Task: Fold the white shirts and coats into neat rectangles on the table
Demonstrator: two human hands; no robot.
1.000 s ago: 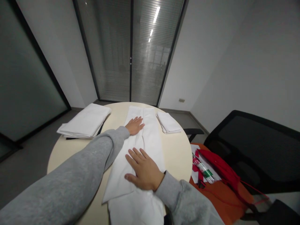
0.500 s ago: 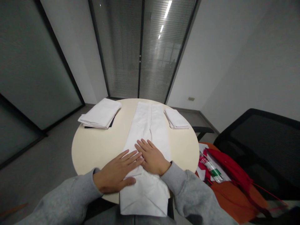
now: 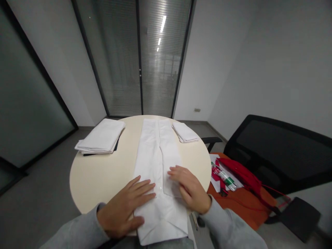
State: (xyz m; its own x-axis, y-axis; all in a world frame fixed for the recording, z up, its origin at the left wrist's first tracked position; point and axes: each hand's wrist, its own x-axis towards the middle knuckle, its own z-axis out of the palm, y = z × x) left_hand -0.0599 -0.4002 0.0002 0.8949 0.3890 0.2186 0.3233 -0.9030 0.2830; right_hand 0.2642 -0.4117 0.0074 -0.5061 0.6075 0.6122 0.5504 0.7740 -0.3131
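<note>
A long white cloth (image 3: 150,152), its two side flaps folded inward to a seam down the middle, lies lengthwise on the round table. Its near end hangs over the front edge. My left hand (image 3: 127,204) rests on the left side of the cloth, fingers spread, thumb apart. Over the right flap is my right hand (image 3: 190,188), fingers loosely extended and a little bent, the thumb lower down. Nothing shows between the fingers of either hand. Whether the right fingertips touch the cloth I cannot tell.
The cream round table (image 3: 103,176) carries a stack of folded white cloths (image 3: 101,136) at back left, with something dark beneath, and a smaller folded white cloth (image 3: 184,132) at back right. An office chair (image 3: 272,152) on the right holds a plastic bottle (image 3: 227,179) and a red bag (image 3: 242,171).
My hands, close together on the cloth before, have moved apart: the right one rightward, the left one nearer to me. The view has turned slightly to the right.
</note>
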